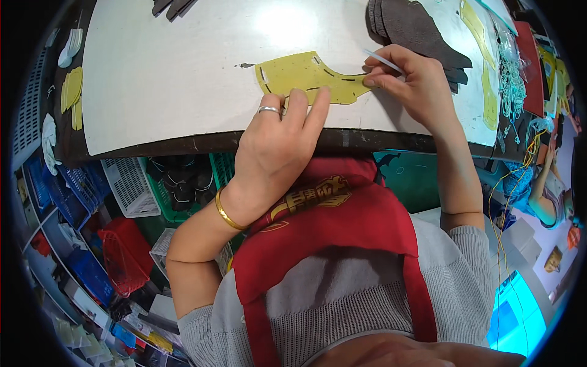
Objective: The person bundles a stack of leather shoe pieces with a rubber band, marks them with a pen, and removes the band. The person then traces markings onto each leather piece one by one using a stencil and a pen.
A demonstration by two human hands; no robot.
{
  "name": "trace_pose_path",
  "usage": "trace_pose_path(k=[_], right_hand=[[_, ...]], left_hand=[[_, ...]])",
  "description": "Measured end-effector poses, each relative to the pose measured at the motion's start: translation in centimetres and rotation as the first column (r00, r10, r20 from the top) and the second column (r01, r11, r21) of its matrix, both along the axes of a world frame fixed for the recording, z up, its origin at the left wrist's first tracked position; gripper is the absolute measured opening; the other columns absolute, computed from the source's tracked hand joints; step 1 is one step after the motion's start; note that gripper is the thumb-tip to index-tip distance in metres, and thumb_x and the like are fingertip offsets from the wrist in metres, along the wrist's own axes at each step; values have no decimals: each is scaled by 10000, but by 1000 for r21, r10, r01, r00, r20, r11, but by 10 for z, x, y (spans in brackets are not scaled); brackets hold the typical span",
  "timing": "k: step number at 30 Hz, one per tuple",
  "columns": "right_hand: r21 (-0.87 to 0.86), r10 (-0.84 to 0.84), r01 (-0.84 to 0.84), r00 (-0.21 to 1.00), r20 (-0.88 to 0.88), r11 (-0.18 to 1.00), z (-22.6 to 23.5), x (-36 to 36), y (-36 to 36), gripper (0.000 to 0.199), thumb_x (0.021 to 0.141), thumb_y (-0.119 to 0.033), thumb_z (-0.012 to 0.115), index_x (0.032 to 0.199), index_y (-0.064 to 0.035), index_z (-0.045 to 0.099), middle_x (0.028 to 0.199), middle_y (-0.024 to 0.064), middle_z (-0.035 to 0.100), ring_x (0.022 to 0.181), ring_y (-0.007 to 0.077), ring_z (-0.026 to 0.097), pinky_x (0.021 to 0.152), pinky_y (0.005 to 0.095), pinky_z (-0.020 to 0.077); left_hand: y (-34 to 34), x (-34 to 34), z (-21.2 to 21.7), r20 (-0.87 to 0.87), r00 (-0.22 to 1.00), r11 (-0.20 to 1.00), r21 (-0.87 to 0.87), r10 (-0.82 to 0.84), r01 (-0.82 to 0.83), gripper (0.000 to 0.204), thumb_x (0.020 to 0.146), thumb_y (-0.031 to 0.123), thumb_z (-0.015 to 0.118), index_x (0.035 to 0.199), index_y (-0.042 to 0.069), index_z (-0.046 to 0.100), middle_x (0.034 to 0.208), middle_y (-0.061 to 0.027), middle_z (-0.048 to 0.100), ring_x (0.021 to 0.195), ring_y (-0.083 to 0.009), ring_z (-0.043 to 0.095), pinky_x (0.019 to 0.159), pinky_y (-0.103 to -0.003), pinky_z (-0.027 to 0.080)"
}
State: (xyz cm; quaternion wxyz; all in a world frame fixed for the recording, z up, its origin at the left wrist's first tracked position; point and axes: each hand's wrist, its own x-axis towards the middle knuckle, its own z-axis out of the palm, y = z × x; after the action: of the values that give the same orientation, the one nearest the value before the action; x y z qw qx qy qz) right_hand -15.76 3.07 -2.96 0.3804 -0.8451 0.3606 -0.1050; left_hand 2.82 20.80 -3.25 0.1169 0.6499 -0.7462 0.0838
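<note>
A yellow pattern template (296, 70) with narrow slots lies on the white tabletop near its front edge. Dark material shows through the slots; how far it extends underneath is hidden. My left hand (275, 140) rests on the template's near edge, fingers stretched out and pressing it down. At the template's narrow right end is my right hand (422, 82), closed around a thin whitish pen-like stick (384, 62). Its thumb and fingertips are at the template's tip, and the stick points up and left, away from the template.
Stacked dark brown cut pieces (416, 30) lie beyond my right hand. More yellow templates (489, 92) and tangled pale cords (510, 76) sit at the right edge. Another yellow template (71, 88) is at the far left. Baskets (129, 186) stand below the table's dark front edge (202, 143).
</note>
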Motion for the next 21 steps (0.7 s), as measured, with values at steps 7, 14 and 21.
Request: trace_pose_path(k=[7,14,21], right_hand=[[-452,57,-29,997,48,891,9,7,-1,166,885,-207,728,963,-61,705,861,73,711,758,275,694,669,355,543],[-229,286,-259,954,90,938,32,61,16,309,999,-372,527,968,-117,699,769,89,671,718,301,662,650,399,516],[-450,615,-572,786,-62,686,12,121,21,178,902,-279,652,900,-101,643,715,70,682,668,318,676,571,420,523]], left_hand=[[-3,-14,4,-1,1000,998,55,9,-9,437,803,71,605,1236,41,662,1002,-105,593,885,-260,590,729,-315,545],[-1,-35,-15,41,999,998,-61,16,-13,390,819,177,581,1081,-95,678,1095,-209,630,984,-311,604,872,-398,517],[1,-36,-17,-56,998,999,-34,19,-21,460,845,260,574,1169,-58,652,1093,-207,618,1009,-324,609,933,-468,522]])
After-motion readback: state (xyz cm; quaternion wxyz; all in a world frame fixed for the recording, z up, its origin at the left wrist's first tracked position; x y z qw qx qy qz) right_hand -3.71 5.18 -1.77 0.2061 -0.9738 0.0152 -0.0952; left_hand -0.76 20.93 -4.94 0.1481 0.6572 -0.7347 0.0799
